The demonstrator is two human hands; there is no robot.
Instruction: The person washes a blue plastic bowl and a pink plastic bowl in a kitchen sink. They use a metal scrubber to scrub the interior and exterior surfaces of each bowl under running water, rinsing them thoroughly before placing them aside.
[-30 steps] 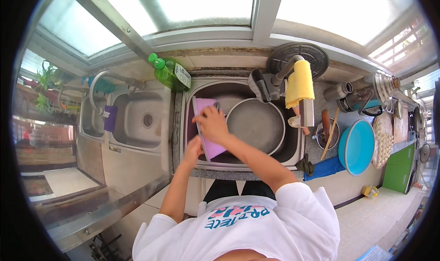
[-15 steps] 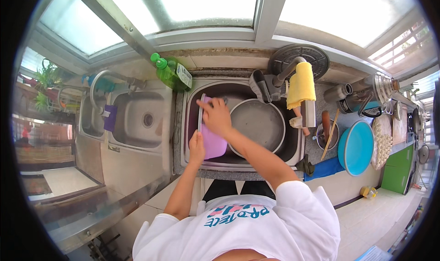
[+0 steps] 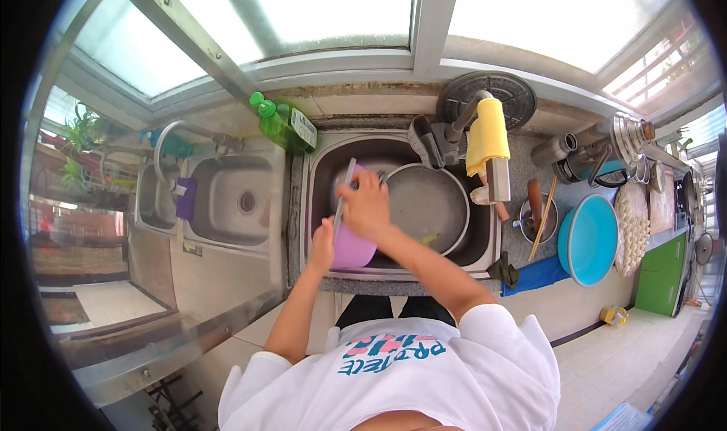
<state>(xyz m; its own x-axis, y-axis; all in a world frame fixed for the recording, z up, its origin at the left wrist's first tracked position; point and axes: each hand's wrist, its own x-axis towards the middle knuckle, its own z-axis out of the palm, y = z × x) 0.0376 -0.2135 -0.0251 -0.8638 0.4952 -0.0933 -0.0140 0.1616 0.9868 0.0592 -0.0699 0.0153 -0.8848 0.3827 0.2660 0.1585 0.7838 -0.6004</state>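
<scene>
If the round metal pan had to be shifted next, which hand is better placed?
Probably the right hand: it is right by the edge of the round metal pan. The left hand is farther left, gripping the purple container.

Across the frame's middle, a speckled grey tabletop (image 3: 394, 287) surrounds a steel sink (image 3: 495, 242); a green bottle (image 3: 286, 126) stands upper left of centre, a steel bowl (image 3: 551, 220) and turquoise basin (image 3: 590, 240) right.
</scene>
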